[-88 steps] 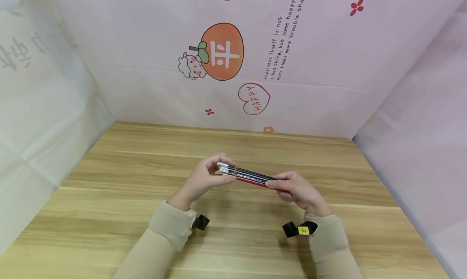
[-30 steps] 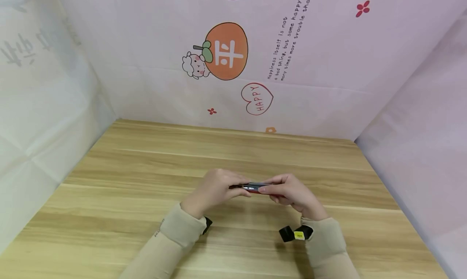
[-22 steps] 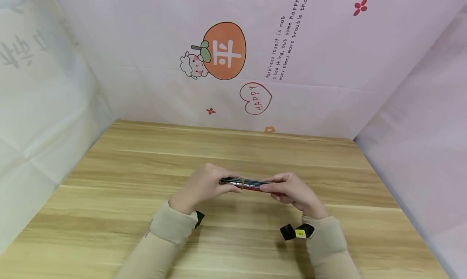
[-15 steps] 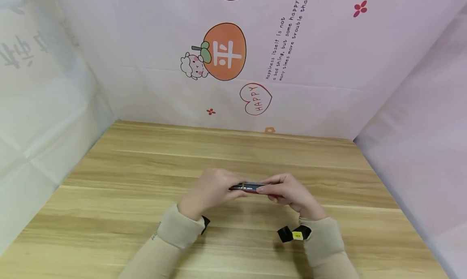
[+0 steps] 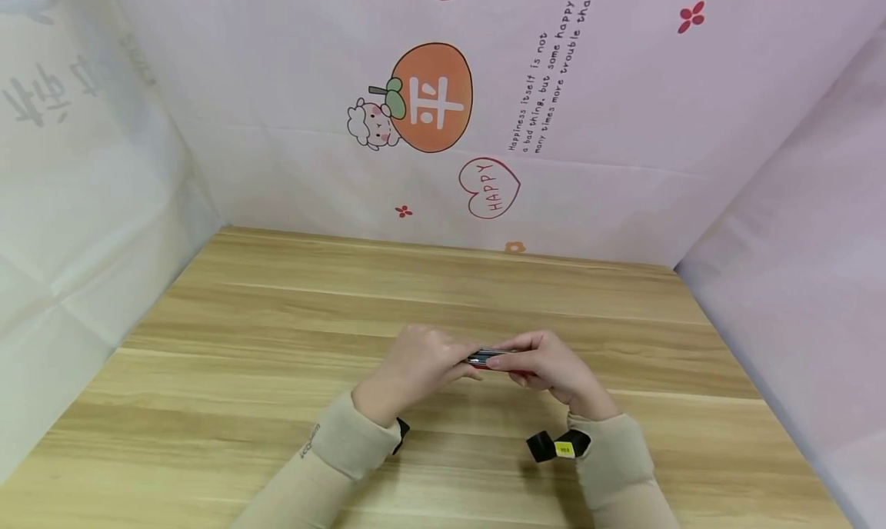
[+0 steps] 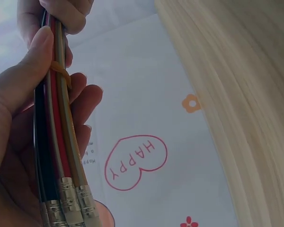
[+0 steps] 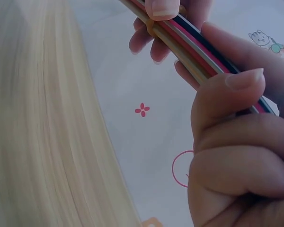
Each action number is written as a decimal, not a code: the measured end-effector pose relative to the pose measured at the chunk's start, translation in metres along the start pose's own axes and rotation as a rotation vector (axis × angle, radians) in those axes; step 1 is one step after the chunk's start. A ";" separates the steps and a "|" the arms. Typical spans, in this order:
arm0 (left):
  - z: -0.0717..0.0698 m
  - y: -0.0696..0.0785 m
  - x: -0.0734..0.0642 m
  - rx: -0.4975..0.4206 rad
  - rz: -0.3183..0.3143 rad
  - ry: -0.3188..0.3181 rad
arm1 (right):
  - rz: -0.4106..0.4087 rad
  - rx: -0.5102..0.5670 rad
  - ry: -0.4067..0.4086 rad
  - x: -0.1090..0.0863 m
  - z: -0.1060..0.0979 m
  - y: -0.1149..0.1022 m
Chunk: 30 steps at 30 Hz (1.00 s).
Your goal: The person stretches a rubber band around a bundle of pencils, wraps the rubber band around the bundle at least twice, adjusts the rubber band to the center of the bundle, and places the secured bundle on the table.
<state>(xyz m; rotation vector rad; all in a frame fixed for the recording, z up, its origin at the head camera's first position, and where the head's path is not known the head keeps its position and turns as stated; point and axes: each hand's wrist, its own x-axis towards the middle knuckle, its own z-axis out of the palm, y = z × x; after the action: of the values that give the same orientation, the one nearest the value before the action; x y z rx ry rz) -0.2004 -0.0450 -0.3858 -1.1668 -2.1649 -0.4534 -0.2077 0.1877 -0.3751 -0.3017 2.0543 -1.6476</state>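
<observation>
A bundle of pencils (image 5: 480, 357), dark, red and yellowish, is held level above the table between the two hands. My left hand (image 5: 421, 366) holds it from the left, its thumb pressing near the rubber band (image 6: 61, 74) with the fingers on the other side. Silver ferrules (image 6: 68, 196) at the eraser ends lie along the left palm. My right hand (image 5: 554, 366) grips the other end between thumb and fingers. In the right wrist view, the rubber band (image 7: 151, 28) wraps the pencils (image 7: 191, 54) by the left thumb; the head view hides it.
The wood-grain table (image 5: 277, 306) spreads below the hands. A white printed cloth (image 5: 595, 198) stands behind it, with more cloth along both sides. Black wrist camera mounts (image 5: 542, 446) sit by the sleeves.
My left hand has gone from the eraser ends toward the right hand, with some back-and-forth. The rubber band has slid away from the ferrules. The right hand keeps its grip.
</observation>
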 end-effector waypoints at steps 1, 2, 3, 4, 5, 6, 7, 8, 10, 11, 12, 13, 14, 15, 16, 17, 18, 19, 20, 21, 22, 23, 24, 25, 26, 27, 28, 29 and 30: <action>0.001 0.000 0.000 -0.014 0.002 0.005 | -0.001 -0.002 -0.003 0.000 0.000 0.000; 0.003 0.001 0.000 -0.024 0.004 0.006 | -0.001 -0.003 -0.008 0.000 0.000 0.000; 0.004 0.001 0.000 -0.043 0.003 0.007 | -0.003 -0.005 -0.013 0.000 0.001 0.001; 0.004 0.001 0.000 -0.054 0.002 0.006 | -0.006 -0.008 -0.016 0.000 0.001 0.001; 0.005 0.002 0.000 -0.064 0.000 0.005 | -0.007 -0.010 -0.019 0.000 0.001 0.001; 0.004 0.002 0.000 -0.084 -0.004 0.000 | -0.008 -0.015 -0.022 0.001 0.002 0.001; 0.004 0.001 0.000 -0.092 -0.009 -0.008 | -0.010 -0.021 -0.026 0.001 0.003 0.000; 0.002 0.001 0.000 -0.099 -0.020 -0.021 | -0.008 -0.026 -0.025 0.001 0.003 0.000; -0.002 -0.003 -0.001 -0.108 -0.055 -0.056 | -0.005 -0.034 -0.018 0.001 0.004 0.000; -0.004 -0.005 -0.001 -0.118 -0.077 -0.080 | -0.002 -0.035 -0.016 0.001 0.004 -0.001; -0.007 -0.008 -0.002 -0.129 -0.103 -0.103 | 0.001 -0.032 -0.014 0.001 0.003 -0.001; -0.009 -0.011 -0.003 -0.135 -0.128 -0.123 | 0.003 -0.026 -0.012 0.000 0.003 -0.001; -0.012 -0.014 -0.004 -0.156 -0.155 -0.141 | 0.006 -0.012 -0.007 0.000 0.002 -0.001; -0.015 -0.017 -0.005 -0.178 -0.182 -0.155 | 0.007 0.005 -0.002 -0.001 0.000 -0.001; -0.017 -0.020 -0.006 -0.213 -0.206 -0.164 | 0.007 0.021 0.000 -0.001 -0.001 -0.001; -0.019 -0.022 -0.006 -0.259 -0.235 -0.169 | 0.004 0.036 0.003 -0.002 -0.002 -0.001; -0.021 -0.023 -0.007 -0.310 -0.264 -0.169 | 0.003 0.049 0.006 -0.003 -0.003 -0.001; -0.022 -0.025 -0.007 -0.376 -0.293 -0.165 | -0.002 0.056 0.013 -0.003 -0.004 -0.001; -0.023 -0.025 -0.007 -0.452 -0.337 -0.165 | -0.010 0.061 0.021 -0.003 -0.004 0.000; -0.024 -0.025 -0.007 -0.524 -0.382 -0.164 | -0.016 0.063 0.033 -0.003 -0.004 0.000; -0.024 -0.025 -0.008 -0.597 -0.424 -0.159 | -0.018 0.066 0.051 -0.003 -0.004 0.000; -0.023 -0.025 -0.008 -0.661 -0.464 -0.149 | -0.020 0.071 0.075 -0.002 -0.003 -0.001; -0.022 -0.024 -0.008 -0.718 -0.500 -0.135 | -0.024 0.081 0.106 -0.001 -0.002 -0.001; -0.021 -0.023 -0.008 -0.768 -0.535 -0.121 | -0.035 0.096 0.144 0.000 -0.001 -0.001; -0.020 -0.022 -0.008 -0.810 -0.568 -0.105 | -0.042 0.111 0.184 0.001 0.000 -0.001; -0.018 -0.021 -0.008 -0.842 -0.588 -0.090 | -0.053 0.128 0.223 0.002 0.002 -0.001; -0.016 -0.021 -0.008 -0.873 -0.607 -0.075 | -0.070 0.144 0.260 0.004 0.003 -0.002; -0.015 -0.020 -0.008 -0.901 -0.623 -0.061 | -0.091 0.157 0.295 0.005 0.005 -0.002; -0.013 -0.019 -0.008 -0.932 -0.641 -0.053 | -0.113 0.171 0.326 0.006 0.006 -0.002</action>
<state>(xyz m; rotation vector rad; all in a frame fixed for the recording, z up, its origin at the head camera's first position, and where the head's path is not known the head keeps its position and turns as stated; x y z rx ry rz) -0.2082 -0.0680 -0.3814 -0.8414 -2.3908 -1.8644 -0.2098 0.1791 -0.3755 -0.0953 2.1382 -2.0403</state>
